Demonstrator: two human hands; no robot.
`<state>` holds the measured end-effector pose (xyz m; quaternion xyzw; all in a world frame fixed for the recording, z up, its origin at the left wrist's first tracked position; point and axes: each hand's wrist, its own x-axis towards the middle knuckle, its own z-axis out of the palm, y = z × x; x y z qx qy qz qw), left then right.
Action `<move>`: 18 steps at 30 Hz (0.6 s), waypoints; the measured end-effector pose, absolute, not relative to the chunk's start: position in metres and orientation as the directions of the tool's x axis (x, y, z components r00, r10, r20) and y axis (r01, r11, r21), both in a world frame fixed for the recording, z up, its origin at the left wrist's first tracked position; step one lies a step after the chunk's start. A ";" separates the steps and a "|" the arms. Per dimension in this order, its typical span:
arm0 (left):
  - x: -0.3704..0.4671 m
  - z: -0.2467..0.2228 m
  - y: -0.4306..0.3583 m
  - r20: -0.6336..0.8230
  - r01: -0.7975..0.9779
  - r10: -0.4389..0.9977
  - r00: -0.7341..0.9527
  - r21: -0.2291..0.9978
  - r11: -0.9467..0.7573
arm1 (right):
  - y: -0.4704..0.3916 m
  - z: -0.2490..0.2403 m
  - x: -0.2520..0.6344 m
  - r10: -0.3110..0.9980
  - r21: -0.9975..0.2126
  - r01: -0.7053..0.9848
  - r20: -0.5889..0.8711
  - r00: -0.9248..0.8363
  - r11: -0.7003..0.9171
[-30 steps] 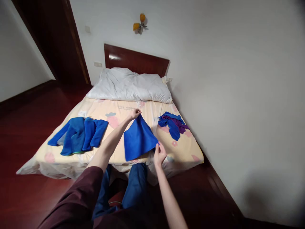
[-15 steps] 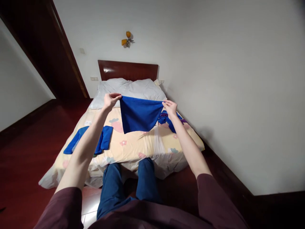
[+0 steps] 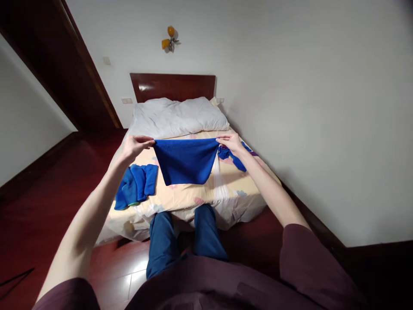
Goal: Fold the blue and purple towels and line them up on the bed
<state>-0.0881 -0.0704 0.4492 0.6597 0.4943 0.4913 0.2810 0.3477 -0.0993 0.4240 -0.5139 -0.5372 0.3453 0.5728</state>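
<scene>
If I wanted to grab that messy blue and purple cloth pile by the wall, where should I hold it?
The blue and purple cloth pile lies crumpled on the bed, partly hidden behind the right hand. The long blue strip trailing toward the foot of the bed looks easiest: it lies loose and flat. Pinch its end from above, coming from the foot of the bed, probably.

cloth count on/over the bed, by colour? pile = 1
Blue cloth held stretched between left hand and right hand: 1
Blue pile on the bed's left side: 1
Blue-and-purple pile by the right hand: 1
Total: 3
</scene>
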 end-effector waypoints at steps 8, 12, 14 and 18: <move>-0.104 0.442 -0.113 0.157 0.347 0.977 0.148 0.916 -0.199 | -0.130 0.409 0.358 0.996 -0.989 0.145 0.022 0.087 0.009; -0.106 0.428 -0.093 0.119 0.342 0.986 0.117 0.927 -0.152 | -0.114 0.403 0.361 0.999 -0.988 0.149 -0.035 0.040 -0.041; -0.105 0.417 -0.078 0.093 0.345 0.990 0.106 0.931 -0.124 | -0.098 0.397 0.361 0.996 -0.987 0.138 -0.085 0.009 -0.086; -0.097 0.397 -0.045 0.053 0.337 0.989 0.135 0.937 -0.097 | -0.056 0.376 0.355 0.991 -0.983 0.132 -0.127 0.035 -0.131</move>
